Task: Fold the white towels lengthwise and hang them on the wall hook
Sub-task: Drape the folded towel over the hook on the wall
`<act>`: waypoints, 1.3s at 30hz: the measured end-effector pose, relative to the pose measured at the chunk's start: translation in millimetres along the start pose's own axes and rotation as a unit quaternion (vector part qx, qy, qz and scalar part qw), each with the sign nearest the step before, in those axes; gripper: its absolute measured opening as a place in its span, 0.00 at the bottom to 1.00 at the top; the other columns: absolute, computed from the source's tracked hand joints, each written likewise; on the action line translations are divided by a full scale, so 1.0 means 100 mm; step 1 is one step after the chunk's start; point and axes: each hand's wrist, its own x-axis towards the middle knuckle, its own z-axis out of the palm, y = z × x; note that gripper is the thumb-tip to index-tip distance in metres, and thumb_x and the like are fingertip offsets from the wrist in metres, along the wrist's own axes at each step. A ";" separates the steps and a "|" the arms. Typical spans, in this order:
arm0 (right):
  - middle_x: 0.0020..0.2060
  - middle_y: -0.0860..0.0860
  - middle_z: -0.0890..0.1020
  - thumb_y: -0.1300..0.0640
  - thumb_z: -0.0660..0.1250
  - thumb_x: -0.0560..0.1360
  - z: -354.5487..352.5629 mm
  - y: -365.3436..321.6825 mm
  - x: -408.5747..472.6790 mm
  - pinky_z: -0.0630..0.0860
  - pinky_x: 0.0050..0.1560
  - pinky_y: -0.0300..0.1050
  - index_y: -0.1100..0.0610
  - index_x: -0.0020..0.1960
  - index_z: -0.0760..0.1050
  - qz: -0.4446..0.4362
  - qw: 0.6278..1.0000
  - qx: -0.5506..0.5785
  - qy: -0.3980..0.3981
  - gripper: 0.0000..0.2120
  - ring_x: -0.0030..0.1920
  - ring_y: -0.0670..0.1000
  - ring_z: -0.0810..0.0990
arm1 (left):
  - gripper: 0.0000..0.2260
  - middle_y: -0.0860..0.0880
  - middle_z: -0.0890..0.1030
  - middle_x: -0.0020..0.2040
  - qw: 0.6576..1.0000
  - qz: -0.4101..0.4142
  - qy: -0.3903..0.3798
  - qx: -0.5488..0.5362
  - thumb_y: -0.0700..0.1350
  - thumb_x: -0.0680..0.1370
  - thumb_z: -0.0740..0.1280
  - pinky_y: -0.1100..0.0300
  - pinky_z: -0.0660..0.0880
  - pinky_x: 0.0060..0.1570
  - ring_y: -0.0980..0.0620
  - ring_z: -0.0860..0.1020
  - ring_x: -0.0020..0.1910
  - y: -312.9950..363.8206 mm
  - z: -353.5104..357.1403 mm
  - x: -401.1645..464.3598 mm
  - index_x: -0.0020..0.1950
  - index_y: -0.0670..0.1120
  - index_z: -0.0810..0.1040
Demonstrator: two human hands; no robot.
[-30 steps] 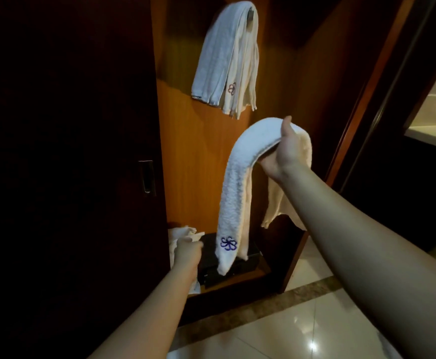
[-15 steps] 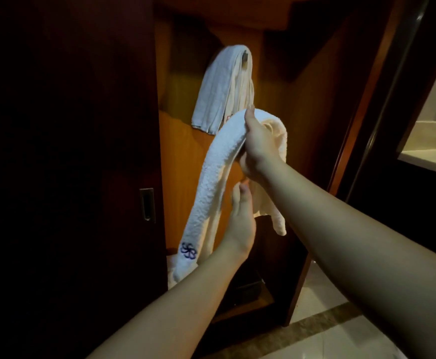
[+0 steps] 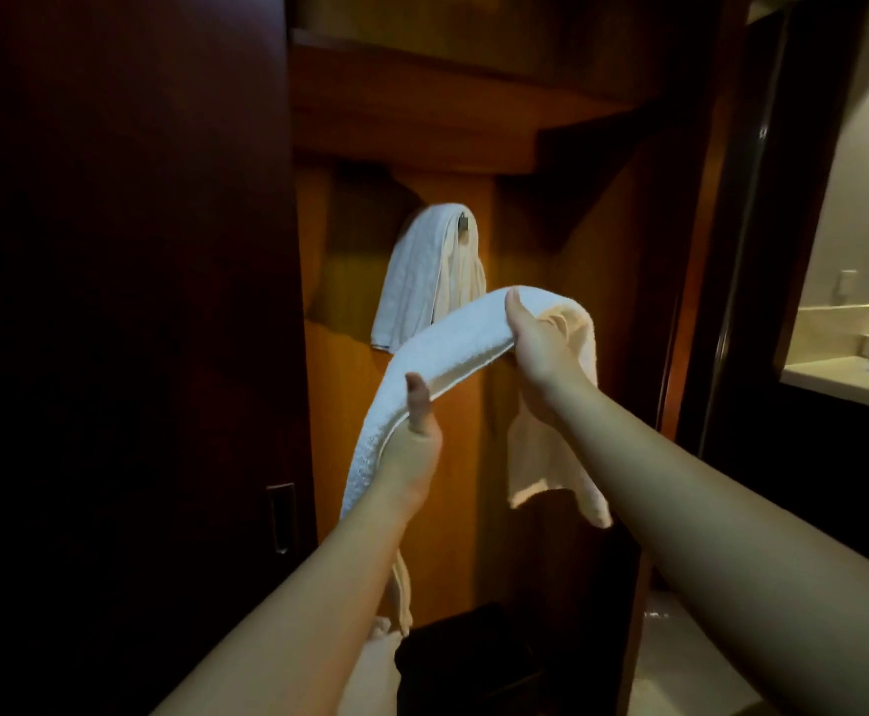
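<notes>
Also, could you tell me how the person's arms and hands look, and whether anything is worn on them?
Both forearms are bare up to the frame edge, with no sleeve in view. The left hand and the right hand show no glove, ring, watch or bracelet. The light is dim, so small details may be missed.

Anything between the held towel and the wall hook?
No loose obstacle in the gap. But the hook already carries a hung towel draped over it, leaving only its tip showing. The folded towel, gripped by the left hand and right hand, sits below it.
</notes>
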 end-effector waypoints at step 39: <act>0.60 0.64 0.81 0.16 0.60 0.59 -0.21 -0.37 4.33 0.69 0.72 0.61 0.66 0.66 0.75 -0.166 0.976 0.014 -0.140 0.59 0.61 0.59 0.81 | 0.35 0.54 0.83 0.58 0.981 0.152 -0.049 -0.108 0.74 0.72 0.48 0.66 0.75 0.47 0.59 0.82 0.53 1.04 0.19 4.02 0.63 0.51 0.75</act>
